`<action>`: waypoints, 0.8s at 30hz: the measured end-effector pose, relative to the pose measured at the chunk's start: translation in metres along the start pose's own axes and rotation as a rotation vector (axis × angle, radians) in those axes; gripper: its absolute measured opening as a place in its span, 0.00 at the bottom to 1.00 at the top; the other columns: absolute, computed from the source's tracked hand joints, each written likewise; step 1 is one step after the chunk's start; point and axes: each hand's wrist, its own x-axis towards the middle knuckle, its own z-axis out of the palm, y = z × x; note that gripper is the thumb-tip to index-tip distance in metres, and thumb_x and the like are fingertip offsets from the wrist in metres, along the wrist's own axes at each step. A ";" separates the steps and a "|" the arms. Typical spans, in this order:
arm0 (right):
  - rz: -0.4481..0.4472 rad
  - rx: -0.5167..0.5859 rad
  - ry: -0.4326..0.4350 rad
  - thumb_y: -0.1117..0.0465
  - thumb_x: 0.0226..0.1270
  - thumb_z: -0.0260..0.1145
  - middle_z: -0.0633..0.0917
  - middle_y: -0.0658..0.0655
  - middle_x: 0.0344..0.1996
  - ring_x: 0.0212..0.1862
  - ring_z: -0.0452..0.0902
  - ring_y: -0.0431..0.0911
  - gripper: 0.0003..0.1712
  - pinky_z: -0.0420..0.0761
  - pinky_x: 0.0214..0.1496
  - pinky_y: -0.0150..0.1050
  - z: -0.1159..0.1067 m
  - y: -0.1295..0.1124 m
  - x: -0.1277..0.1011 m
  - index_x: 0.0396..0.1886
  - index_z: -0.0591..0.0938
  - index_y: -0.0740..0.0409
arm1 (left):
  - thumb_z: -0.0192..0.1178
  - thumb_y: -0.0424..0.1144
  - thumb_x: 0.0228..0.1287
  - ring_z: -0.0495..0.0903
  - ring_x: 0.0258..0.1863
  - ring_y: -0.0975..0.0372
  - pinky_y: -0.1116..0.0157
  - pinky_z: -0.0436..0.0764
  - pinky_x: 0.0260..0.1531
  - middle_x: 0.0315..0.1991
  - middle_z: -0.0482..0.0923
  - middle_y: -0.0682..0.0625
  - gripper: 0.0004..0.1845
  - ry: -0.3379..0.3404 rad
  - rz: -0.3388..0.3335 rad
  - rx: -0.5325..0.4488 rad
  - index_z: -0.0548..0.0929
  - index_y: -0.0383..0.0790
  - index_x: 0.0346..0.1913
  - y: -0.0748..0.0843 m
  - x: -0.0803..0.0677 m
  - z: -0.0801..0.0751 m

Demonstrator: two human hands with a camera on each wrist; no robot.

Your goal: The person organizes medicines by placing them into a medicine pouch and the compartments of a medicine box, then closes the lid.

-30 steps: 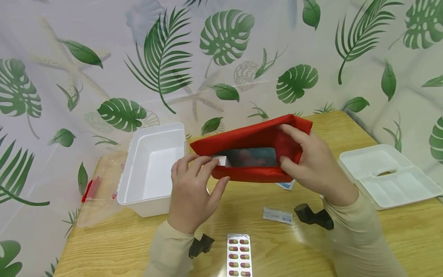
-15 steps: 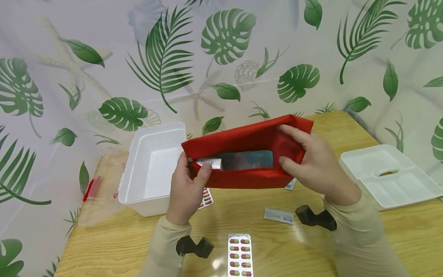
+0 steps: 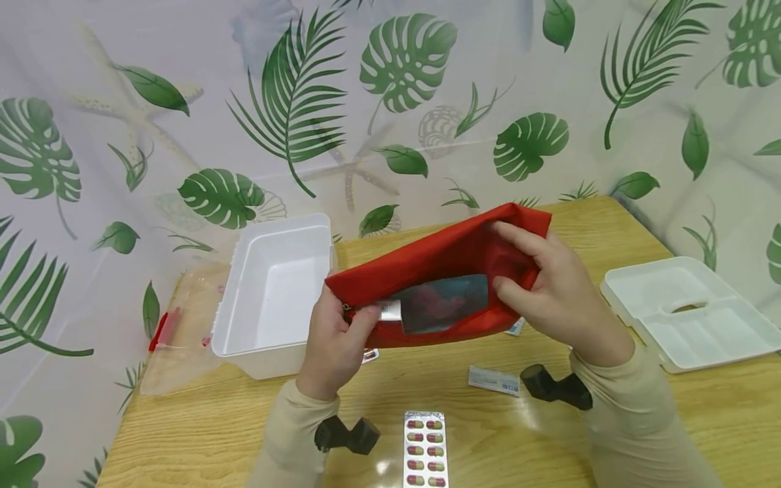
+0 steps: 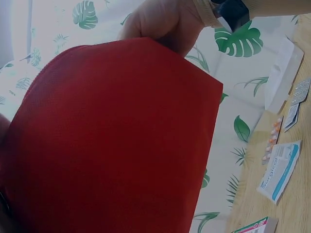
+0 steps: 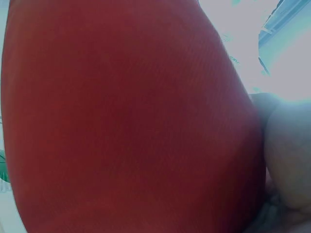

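Leaf-print curtain [image 3: 390, 102] behind wooden table [image 3: 610, 224]

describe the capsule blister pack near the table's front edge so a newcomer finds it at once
Start at the wooden table and find the red pouch held above its middle by both hands. Straight below it, at the near edge between the two sleeves, lies the blister pack. It is a silver strip with two columns of red-and-yellow capsules, unlike the small white sachet to its right.

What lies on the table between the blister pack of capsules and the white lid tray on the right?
In the head view, a small white-and-blue sachet lies between the blister pack and the lid tray, along with the right forearm's sleeve.
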 end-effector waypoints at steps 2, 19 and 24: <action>-0.007 -0.011 0.019 0.77 0.52 0.63 0.77 0.60 0.49 0.46 0.70 0.45 0.31 0.74 0.37 0.24 0.000 0.000 0.000 0.60 0.77 0.62 | 0.50 0.26 0.60 0.80 0.41 0.56 0.59 0.81 0.39 0.45 0.79 0.44 0.14 0.014 0.018 0.026 0.69 0.32 0.50 0.000 0.000 0.001; 0.039 0.176 0.124 0.75 0.60 0.64 0.69 0.54 0.63 0.55 0.70 0.47 0.36 0.75 0.52 0.32 0.016 0.005 0.011 0.68 0.67 0.57 | 0.40 0.34 0.71 0.74 0.47 0.47 0.55 0.74 0.45 0.49 0.76 0.40 0.14 0.532 0.038 -0.135 0.72 0.36 0.53 0.005 0.005 -0.026; 0.177 0.032 -0.076 0.63 0.68 0.62 0.76 0.55 0.57 0.50 0.76 0.49 0.24 0.78 0.48 0.41 0.033 0.037 0.013 0.63 0.73 0.58 | 0.40 0.36 0.71 0.74 0.48 0.45 0.53 0.75 0.44 0.51 0.76 0.39 0.15 0.637 0.041 -0.184 0.73 0.40 0.55 0.008 0.006 -0.038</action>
